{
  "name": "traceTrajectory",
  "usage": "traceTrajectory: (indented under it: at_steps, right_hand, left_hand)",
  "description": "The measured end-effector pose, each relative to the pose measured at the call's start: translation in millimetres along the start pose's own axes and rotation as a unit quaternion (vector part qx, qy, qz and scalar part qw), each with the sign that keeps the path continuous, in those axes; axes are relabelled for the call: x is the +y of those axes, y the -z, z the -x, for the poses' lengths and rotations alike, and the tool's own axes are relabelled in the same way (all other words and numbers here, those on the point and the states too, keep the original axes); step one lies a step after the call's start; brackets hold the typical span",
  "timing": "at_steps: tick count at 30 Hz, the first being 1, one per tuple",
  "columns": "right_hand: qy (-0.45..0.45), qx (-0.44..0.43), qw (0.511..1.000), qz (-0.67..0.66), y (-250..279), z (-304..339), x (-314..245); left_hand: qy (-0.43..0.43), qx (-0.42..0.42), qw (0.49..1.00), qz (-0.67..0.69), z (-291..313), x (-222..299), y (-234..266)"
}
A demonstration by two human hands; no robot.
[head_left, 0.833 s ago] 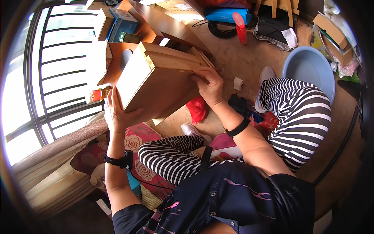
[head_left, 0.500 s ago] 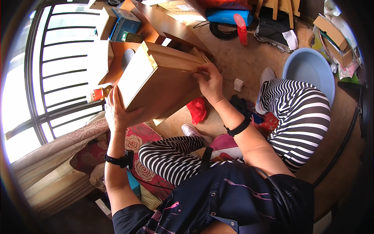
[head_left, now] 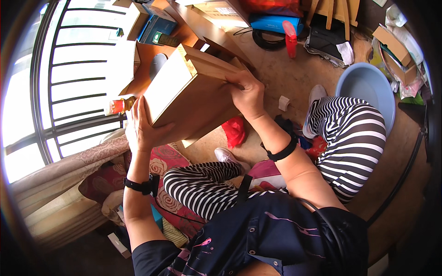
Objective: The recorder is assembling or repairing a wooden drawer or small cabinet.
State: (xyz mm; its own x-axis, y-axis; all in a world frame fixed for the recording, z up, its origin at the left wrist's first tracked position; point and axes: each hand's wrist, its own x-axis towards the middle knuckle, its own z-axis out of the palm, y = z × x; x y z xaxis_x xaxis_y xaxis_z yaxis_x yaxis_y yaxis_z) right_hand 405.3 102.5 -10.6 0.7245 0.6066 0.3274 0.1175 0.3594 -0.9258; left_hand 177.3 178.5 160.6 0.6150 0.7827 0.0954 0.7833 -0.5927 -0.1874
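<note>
A wooden drawer (head_left: pixel 205 103) is held up tilted before me, its brown underside toward me and a pale, brightly lit panel (head_left: pixel 171 87) on its left. My left hand (head_left: pixel 145 126) grips the drawer's near left corner, the thumb spread along the underside. On the right side, my right hand (head_left: pixel 247 94) is closed on the drawer's edge, its fingertips partly hidden. The drawer is level with an orange-brown wooden desktop (head_left: pixel 142 85). Just beyond my left hand, a jar with a red label (head_left: pixel 120 106) stands by the window.
Blue boxes (head_left: pixel 156 25) and cartons lie on the desktop. A red spray bottle (head_left: pixel 290 39) and a blue basin (head_left: pixel 361 83) stand on the floor. Red cloth (head_left: pixel 234 131) lies under the drawer. A barred window (head_left: pixel 78 64) and curtain (head_left: pixel 73 168) border the left.
The whole view has shifted slightly. Both hands still hold the drawer at much the same tilt, and my right hand sits a little higher along its edge.
</note>
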Motion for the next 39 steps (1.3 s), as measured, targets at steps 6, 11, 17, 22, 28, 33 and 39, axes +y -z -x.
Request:
traceTrajectory:
  at_steps: [6, 11, 17, 22, 28, 33, 39]
  right_hand:
    - [-0.023, -0.007, 0.999, -0.035, 5, -2, 0]
    - [0.031, -0.011, 0.999, 0.037, 5, -2, -8]
    - [0.024, 0.018, 0.999, 0.045, 0, 0, -5]
    - [0.039, 0.012, 0.999, 0.034, 0, 0, -4]
    - [0.031, -0.021, 0.997, 0.062, 5, 0, -10]
    - [0.175, -0.026, 0.981, 0.086, 11, -30, -68]
    - [0.266, -0.306, 0.884, 0.231, -31, -48, -165]
  left_hand:
    - [-0.007, 0.025, 0.999, 0.024, 0, -2, -4]
    - [-0.008, 0.023, 1.0, 0.011, 2, -3, -4]
    - [0.002, 0.014, 1.0, 0.022, 1, 0, -4]
    - [0.006, 0.012, 1.0, 0.024, 2, -2, -3]
    - [-0.005, 0.054, 0.995, 0.078, 3, -7, -13]
    - [0.009, 0.061, 0.995, 0.08, 3, -5, -15]
    - [0.003, 0.076, 0.995, 0.072, 1, -9, -17]
